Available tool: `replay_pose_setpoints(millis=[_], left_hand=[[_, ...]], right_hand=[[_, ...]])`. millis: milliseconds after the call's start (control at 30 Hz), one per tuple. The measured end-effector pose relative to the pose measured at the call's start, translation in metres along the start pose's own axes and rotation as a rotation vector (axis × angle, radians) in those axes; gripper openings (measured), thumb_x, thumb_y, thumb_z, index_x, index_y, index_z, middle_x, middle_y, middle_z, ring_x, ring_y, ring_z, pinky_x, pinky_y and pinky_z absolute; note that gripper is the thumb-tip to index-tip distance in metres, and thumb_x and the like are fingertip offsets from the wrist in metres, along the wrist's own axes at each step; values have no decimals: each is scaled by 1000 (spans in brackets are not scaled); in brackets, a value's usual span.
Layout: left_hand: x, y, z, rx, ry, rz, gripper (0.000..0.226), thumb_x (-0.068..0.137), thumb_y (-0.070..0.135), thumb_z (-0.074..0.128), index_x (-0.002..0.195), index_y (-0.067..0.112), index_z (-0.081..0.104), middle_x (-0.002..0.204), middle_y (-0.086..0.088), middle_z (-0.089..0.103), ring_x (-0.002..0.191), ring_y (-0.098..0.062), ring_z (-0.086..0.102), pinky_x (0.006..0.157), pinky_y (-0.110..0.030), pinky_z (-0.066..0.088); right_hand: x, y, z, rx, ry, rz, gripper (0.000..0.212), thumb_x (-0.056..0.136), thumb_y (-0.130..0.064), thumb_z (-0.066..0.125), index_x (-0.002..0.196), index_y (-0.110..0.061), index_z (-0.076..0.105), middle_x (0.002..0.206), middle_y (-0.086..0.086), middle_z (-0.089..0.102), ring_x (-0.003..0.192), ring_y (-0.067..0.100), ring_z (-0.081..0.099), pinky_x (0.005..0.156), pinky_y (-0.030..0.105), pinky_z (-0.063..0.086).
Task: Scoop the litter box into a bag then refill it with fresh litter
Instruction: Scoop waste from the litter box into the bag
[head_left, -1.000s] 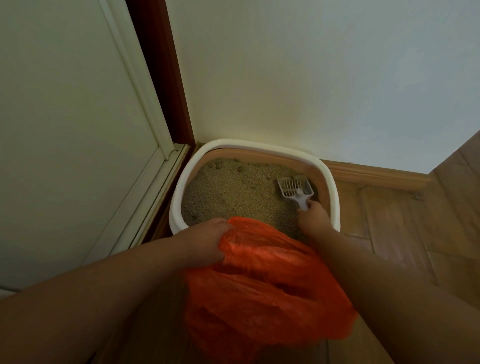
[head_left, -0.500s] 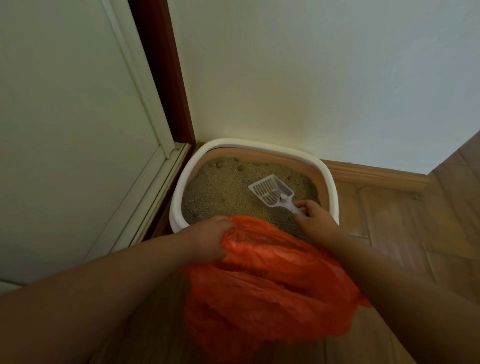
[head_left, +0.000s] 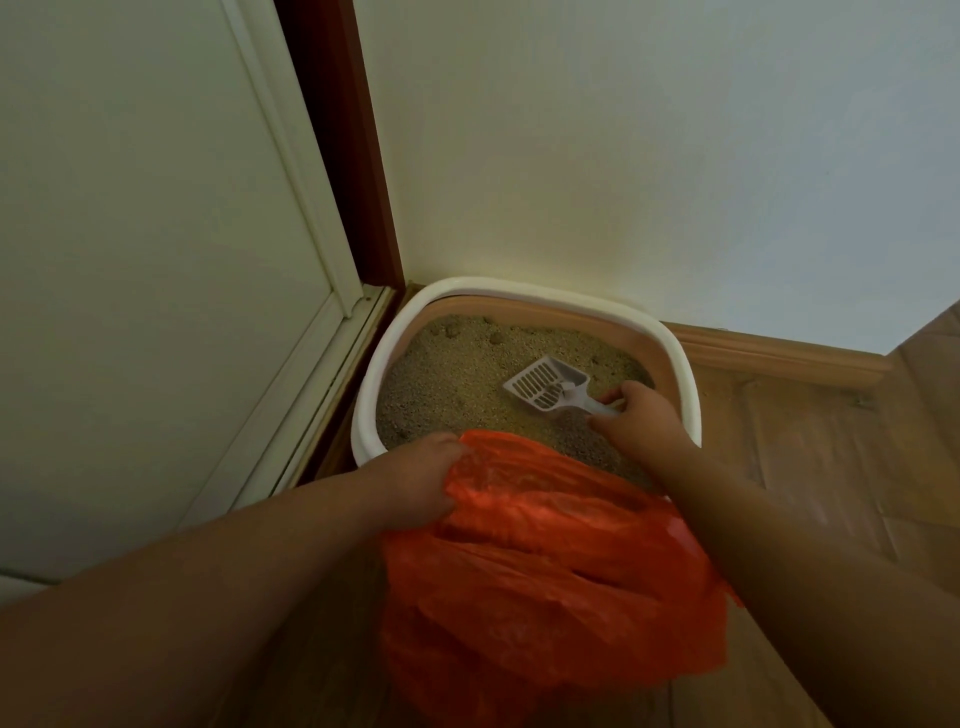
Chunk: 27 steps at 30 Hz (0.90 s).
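A white-rimmed litter box (head_left: 675, 358) stands in the room's corner, filled with sandy litter (head_left: 457, 379) that has a few clumps near the back. My right hand (head_left: 641, 421) grips the handle of a white slotted scoop (head_left: 545, 387), whose blade lies on the litter and points left. An orange plastic bag (head_left: 550, 566) hangs in front of the box and hides its near edge. My left hand (head_left: 415, 483) grips the bag's rim at the left side.
A white door (head_left: 145, 260) with a dark red frame (head_left: 337, 140) stands close on the left. A pale wall (head_left: 649, 145) with a wooden skirting board (head_left: 779, 358) runs behind the box. Wooden floor (head_left: 841, 457) lies to the right.
The scoop has swung from pointing up near the box's right wall to pointing left, and now lies flatter over the litter's middle. My left hand keeps its hold on the bag.
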<state>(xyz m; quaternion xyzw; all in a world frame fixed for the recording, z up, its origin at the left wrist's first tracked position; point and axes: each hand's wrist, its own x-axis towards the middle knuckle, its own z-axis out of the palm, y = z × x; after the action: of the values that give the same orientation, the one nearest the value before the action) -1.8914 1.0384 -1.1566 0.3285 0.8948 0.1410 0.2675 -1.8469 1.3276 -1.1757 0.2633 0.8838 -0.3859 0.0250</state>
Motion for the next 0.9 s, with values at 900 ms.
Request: replay_pose_setpoints(millis=[900], left_hand=[[13, -24, 1, -196, -59, -112, 73, 90, 36, 75, 154, 28, 40, 153, 4, 41, 137, -16, 46, 112, -32, 42]], right_hand=[[110, -73, 87, -79, -98, -86, 28, 99, -21, 63, 121, -8, 73, 66, 1, 60, 52, 15, 50, 45, 22, 36]])
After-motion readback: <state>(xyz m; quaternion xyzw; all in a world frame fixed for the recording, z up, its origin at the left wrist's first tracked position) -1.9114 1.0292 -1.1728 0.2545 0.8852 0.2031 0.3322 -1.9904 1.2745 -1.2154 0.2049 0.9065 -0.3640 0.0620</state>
